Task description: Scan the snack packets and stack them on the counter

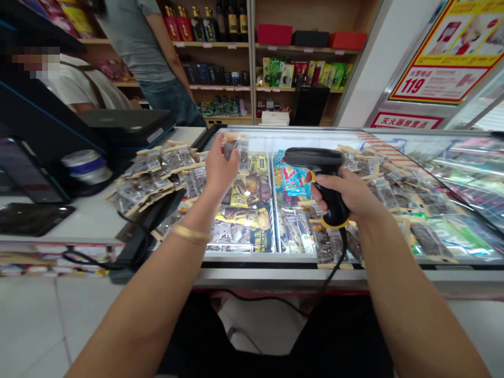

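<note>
The small clear packet (pixel 242 151) with dark contents is up at the fingertips of your left hand (pixel 222 167), just beyond your thumb and off to its right; that hand has thumb and fingers pinching it, raised above the glass-topped case (pixel 260 258), and a gold-coloured bangle (pixel 191 233) circles the wrist below; to the right, well apart from the packet, your right hand (pixel 352 193) is wrapped around the grip of a black scanner (pixel 334 202) with yellow trim — its nose points left, towards the packet; the scanner's black cable (pixel 342 257) drops from the base of the grip over the case's front edge; under the glass, between your hands, lie yellow packages (pixel 252 197) and blue packages (pixel 291 176), parted by a white divider; a pile of similar packets (pixel 153 176) spreads to the left of your left hand, and another heap (pixel 388 181) lies beyond your right hand on the case's right part; farther left, on the white counter (pixel 84 218), a dark flat device (pixel 33 218) lies near a round white-and-blue object (pixel 87 167); across the case, a person in a grey top (pixel 132 42) stands before shelves (pixel 220 44) of bottles, boxes and bags — with a red-and-yellow sign (pixel 452 58) to the right.
</note>
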A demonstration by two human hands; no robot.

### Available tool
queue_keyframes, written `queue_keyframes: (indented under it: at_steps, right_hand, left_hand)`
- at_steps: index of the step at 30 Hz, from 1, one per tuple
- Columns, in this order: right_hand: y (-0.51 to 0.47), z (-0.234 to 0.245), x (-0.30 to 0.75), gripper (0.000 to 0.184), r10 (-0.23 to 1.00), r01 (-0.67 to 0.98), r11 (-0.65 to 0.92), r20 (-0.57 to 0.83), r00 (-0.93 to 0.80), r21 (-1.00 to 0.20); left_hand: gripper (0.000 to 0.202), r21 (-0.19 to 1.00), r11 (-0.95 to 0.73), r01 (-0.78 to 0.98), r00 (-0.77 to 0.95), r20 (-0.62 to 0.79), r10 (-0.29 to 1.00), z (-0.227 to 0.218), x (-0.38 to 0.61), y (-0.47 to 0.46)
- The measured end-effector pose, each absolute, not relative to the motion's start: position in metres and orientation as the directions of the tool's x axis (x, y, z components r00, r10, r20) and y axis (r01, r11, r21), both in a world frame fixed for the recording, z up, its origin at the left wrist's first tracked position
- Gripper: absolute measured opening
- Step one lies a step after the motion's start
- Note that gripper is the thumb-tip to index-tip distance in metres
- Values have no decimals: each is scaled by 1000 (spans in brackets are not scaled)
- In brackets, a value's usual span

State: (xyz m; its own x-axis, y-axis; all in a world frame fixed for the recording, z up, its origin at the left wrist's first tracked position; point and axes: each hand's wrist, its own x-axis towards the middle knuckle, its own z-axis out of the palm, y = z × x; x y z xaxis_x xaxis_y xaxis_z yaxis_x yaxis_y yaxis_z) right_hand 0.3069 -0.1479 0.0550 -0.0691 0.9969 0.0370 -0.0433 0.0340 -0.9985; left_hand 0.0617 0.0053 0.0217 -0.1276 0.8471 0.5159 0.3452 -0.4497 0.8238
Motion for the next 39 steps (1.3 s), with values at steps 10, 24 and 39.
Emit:
queue_keyframes:
  at_steps: [10,24,39]
  right_hand:
    - [-97,39,188,31,983,-117,-67,-46,-175,-991]
    - [-85,11,185,32,990,-191,-106,-86,-114,-976]
    - [-101,39,219,27,998,-253,-44,-31,-55,-967]
  left_hand:
    - [80,537,28,843,-279,393,877,18,-43,-43]
    - [74,375,75,924,-204,318,926,-10,-30,-34]
    - [81,526,-112,843,-171,460,871,23,-19,-39]
